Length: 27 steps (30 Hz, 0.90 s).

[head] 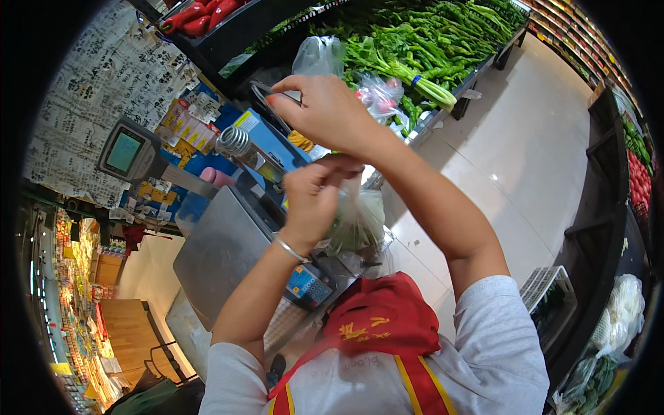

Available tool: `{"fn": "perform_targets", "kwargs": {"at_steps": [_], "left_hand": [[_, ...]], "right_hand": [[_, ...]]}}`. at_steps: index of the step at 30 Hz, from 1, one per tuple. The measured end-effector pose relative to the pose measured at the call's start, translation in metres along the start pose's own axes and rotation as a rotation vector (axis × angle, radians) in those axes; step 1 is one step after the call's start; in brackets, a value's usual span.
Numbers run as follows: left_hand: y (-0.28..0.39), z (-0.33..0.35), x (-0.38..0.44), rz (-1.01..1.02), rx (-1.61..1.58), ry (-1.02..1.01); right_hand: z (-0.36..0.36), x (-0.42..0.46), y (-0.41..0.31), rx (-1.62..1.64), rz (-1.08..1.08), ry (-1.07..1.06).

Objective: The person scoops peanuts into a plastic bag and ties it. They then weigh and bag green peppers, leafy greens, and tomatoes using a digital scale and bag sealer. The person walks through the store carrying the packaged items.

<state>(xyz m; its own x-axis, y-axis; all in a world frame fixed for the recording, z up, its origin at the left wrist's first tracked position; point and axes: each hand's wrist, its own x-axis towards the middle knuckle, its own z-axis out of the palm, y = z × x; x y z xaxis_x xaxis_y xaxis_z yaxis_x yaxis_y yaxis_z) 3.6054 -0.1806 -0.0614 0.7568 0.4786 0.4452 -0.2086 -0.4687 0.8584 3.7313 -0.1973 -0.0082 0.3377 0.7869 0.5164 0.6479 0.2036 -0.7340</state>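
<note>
My left hand (314,199), with a bangle at its wrist, grips the gathered neck of a clear plastic bag (358,220). Green produce shows through the bag, which hangs beside the weighing scale's steel platter (223,254). Higher up, my right hand (327,111) has its fingers bent beside a dark, thin-rimmed object (259,96). Whether those fingers hold anything is unclear. A blue box-like device (270,137) and a metal coil (233,139) are close to both hands. The scale's keypad (309,287) lies below my left wrist.
The scale's display (123,150) stands on a post at left. Green peppers and celery (423,85) fill a produce stand, with bagged produce (384,96) at its edge. Red peppers (199,18) are on a rack. A white crate (547,293) stands near the right-hand shelving (596,218).
</note>
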Motion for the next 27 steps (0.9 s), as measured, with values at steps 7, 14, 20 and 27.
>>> {"fn": "perform_targets", "kwargs": {"at_steps": [7, 14, 20, 27], "left_hand": [[0.055, -0.031, -0.055, -0.08, -0.344, 0.089], [0.085, -0.094, -0.12, 0.133, -0.215, 0.214], [0.156, -0.24, -0.252, 0.338, -1.398, 0.266], [0.225, -0.352, -0.304, 0.234, 0.034, 1.295]], "right_hand": [[-0.056, -0.131, 0.143, 0.176, 0.427, -0.134], [0.005, -0.25, 0.083, 0.665, 0.892, -0.62], [0.097, -0.224, 0.064, 1.091, 0.534, -0.667], [0.067, -0.146, 0.187, 0.701, 0.865, 0.004]]}}
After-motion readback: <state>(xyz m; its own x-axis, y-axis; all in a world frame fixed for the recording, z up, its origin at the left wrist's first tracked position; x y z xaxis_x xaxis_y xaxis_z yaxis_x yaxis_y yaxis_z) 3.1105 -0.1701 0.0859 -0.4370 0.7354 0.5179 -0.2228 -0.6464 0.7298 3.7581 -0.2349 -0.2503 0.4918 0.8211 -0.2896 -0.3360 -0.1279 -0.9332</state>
